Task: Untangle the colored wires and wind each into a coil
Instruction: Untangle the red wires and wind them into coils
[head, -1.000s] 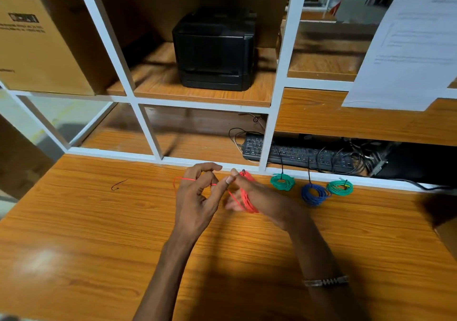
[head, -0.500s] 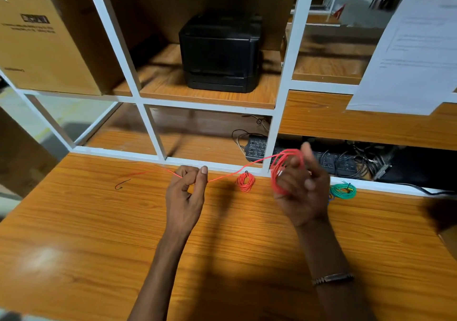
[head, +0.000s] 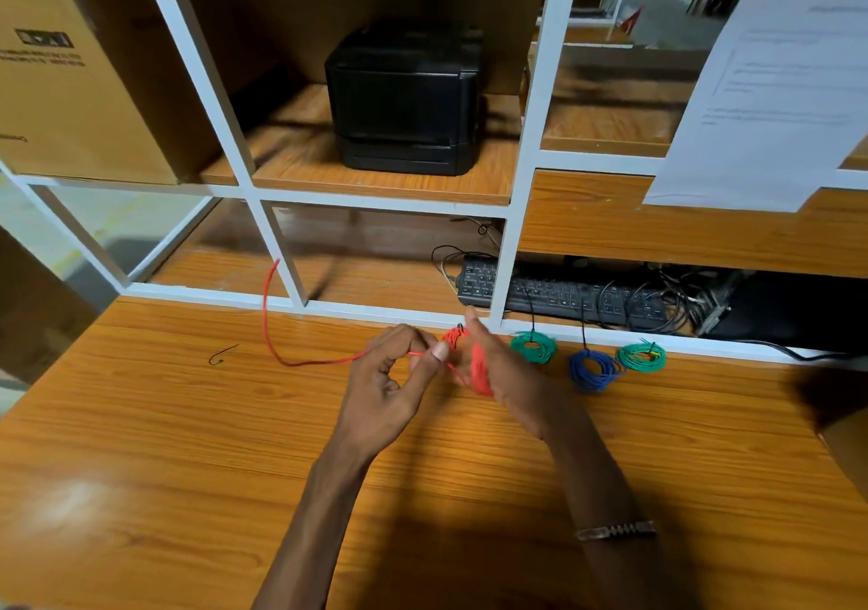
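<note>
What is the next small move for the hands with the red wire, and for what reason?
Probably the right hand should turn once more, laying another loop onto its red coil, while the left hand feeds the pinched wire. A long loose red tail remains unwound on the table.

I see a black printer on the shelf, a keyboard below, a cardboard box left.

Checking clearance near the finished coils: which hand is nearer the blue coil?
Right. The right hand, wound with red wire, sits just left of the blue coil, with one green coil between. The left hand is farther left, pinching the red wire's loose strand.
</note>
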`<state>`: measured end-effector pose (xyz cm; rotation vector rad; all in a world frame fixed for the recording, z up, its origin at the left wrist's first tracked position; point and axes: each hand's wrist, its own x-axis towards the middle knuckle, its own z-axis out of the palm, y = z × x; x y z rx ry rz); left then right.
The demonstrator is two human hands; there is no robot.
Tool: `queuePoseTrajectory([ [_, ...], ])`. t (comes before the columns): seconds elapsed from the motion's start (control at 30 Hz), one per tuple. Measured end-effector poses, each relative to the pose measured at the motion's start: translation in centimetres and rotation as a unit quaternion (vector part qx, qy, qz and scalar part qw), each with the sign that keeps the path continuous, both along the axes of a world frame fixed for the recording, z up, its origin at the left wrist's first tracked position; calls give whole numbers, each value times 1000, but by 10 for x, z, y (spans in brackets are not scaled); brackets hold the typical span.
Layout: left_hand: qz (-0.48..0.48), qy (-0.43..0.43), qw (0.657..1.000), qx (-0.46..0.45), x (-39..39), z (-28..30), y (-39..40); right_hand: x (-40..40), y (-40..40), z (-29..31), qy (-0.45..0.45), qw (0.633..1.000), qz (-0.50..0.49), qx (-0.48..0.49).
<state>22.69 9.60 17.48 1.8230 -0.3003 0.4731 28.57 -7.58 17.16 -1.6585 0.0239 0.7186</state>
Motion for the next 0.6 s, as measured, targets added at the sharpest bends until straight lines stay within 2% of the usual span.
queuePoseTrajectory([
  [0.07,29,-3,1000,6,4,-1,5,-11,-1,2,15,990,141,21],
  [0.13,53,-6,998,19,6,-6,11,-19,-4,9,41,963,249,89],
  [0.23,95,25,995,3,5,-12,19,-19,-8,10,57,925,306,217],
  [0.37,100,43,994,15,5,-19,27,-18,-16,8,34,886,230,402],
  [0.47,86,82,993,-2,-2,-22,25,-13,-26,11,2,837,112,535],
  [0.5,82,88,993,-5,-5,-22,24,-9,-30,14,18,814,74,576],
  [0.6,59,98,993,9,-9,-25,18,0,-38,16,89,702,-20,706],
])
